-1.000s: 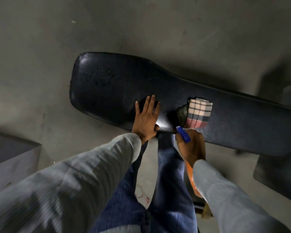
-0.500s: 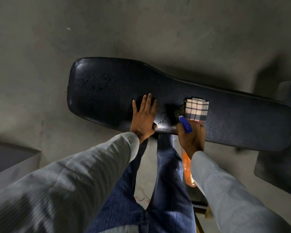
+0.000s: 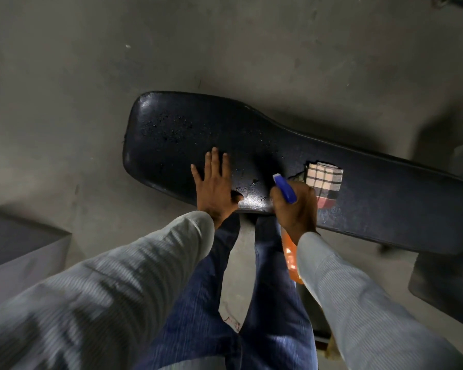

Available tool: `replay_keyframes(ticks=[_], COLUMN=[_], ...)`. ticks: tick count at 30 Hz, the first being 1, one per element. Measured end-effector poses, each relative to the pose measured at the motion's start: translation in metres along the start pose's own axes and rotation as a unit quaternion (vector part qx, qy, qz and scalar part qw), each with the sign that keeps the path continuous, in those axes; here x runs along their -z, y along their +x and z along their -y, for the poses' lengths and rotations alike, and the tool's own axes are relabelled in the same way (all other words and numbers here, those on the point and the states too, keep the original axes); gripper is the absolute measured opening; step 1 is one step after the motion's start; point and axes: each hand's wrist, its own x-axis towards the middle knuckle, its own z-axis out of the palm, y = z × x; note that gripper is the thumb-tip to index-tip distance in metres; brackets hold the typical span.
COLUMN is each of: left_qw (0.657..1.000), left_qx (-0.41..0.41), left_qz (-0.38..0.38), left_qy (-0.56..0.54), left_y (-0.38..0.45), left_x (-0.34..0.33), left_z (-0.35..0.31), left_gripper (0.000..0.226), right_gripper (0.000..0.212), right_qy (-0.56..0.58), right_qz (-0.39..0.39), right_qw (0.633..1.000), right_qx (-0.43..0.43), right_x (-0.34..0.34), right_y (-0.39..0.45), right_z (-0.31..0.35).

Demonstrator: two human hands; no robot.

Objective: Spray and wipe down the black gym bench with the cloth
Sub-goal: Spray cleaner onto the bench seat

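The black gym bench (image 3: pixel 385 198) lies across the view, its wide left end speckled with spray droplets. My left hand (image 3: pixel 214 186) rests flat on the pad's near edge, fingers straight. My right hand (image 3: pixel 296 206) grips a spray bottle (image 3: pixel 292 259) with an orange body and a blue nozzle that points up-left over the pad. A folded checked cloth (image 3: pixel 324 180) lies on the bench just beyond my right hand, partly hidden by it.
Grey concrete floor (image 3: pixel 91 89) surrounds the bench. A grey block (image 3: pixel 19 252) stands at the left edge. Dark equipment (image 3: pixel 444 289) sits at the lower right. My legs in blue jeans (image 3: pixel 251 316) stand against the bench's near side.
My right hand has lifted the spray bottle up over the bench's near edge, the nozzle now above the pad. My left hand stays flat on the pad.
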Motion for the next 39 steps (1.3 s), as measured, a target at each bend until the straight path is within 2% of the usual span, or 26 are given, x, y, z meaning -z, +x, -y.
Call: replay_keyframes(ticks=[6, 9, 18, 22, 28, 33, 36, 39], left_qw=[0.987, 0.983, 0.967, 0.969, 0.990, 0.988, 0.986, 0.983], left_qx=[0.129, 0.144, 0.207, 0.179, 0.036, 0.041, 0.012, -0.018], left_qz=[-0.003, -0.003, 0.018, 0.019, 0.019, 0.086, 0.100, 0.100], left_qy=[-0.094, -0.118, -0.150, -0.170, -0.134, -0.123, -0.132, -0.150], left_y=[-0.015, -0.023, -0.036, -0.034, -0.029, -0.031, -0.040, -0.048], left_x=[-0.006, -0.010, -0.015, -0.016, -0.016, 0.013, 0.042, 0.077], left_z=[0.035, 0.044, 0.038, 0.031, 0.011, -0.002, -0.008, -0.019], left_gripper=[0.137, 0.134, 0.127, 0.124, 0.108, 0.108, 0.089, 0.066], right_gripper=[0.046, 0.043, 0.040, 0.041, 0.030, 0.013, 0.009, 0.017], right_qy=[-0.017, -0.041, -0.150, -0.167, -0.132, -0.120, -0.112, -0.118], right_qz=[0.067, 0.094, 0.176, 0.171, 0.105, 0.060, 0.031, -0.022], right_qw=[0.997, 0.993, 0.971, 0.971, 0.985, 0.989, 0.992, 0.992], right_qx=[0.043, 0.066, 0.059, 0.036, 0.031, 0.060, 0.052, 0.036], right_x=[-0.028, -0.035, -0.033, -0.022, -0.003, 0.026, 0.051, 0.075], right_y=[-0.005, -0.005, -0.009, -0.015, -0.018, -0.036, -0.049, -0.057], right_z=[0.023, 0.032, 0.021, 0.011, -0.006, -0.009, -0.002, 0.013])
